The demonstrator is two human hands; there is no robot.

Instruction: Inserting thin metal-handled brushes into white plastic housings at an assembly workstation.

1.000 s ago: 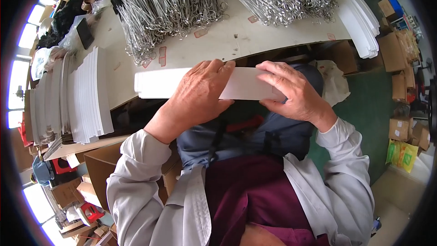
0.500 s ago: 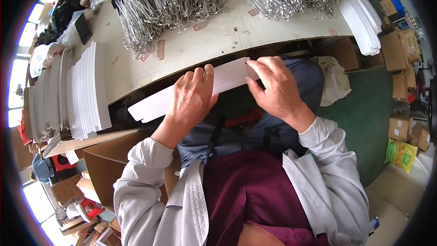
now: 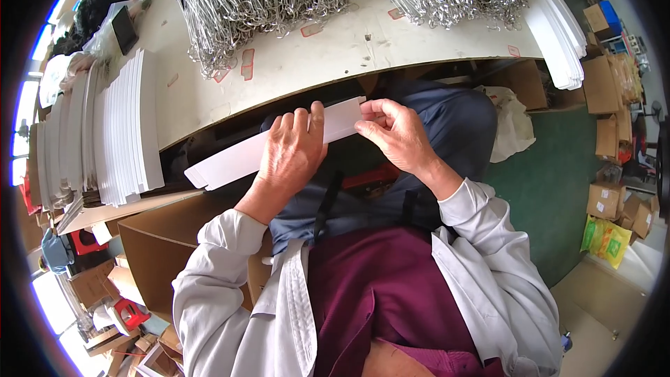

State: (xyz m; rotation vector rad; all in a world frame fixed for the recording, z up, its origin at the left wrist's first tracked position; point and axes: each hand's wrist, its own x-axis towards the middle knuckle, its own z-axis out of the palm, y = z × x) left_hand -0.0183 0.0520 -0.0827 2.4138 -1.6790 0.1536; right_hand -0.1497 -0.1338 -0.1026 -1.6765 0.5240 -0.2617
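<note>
A long, narrow white cardboard box lies slantwise above my lap, its right end higher than its left. Around its middle my left hand is closed, with the fingers over the top side. At the right end my right hand has its thumb and fingers curled against the end flap of the same box. The flap itself is partly hidden by those fingertips. The box's left end, with small tabs, sticks out free past my left hand.
Bundles of thin metal rods with looped ends lie across the white table. Flat white boxes are stacked at the left and far right. An open brown carton stands left of my lap; a white bag lies right of my knee.
My right hand has moved left and its fingers have drawn together at the box's end. The box has shifted slightly left with my left hand still around it.
</note>
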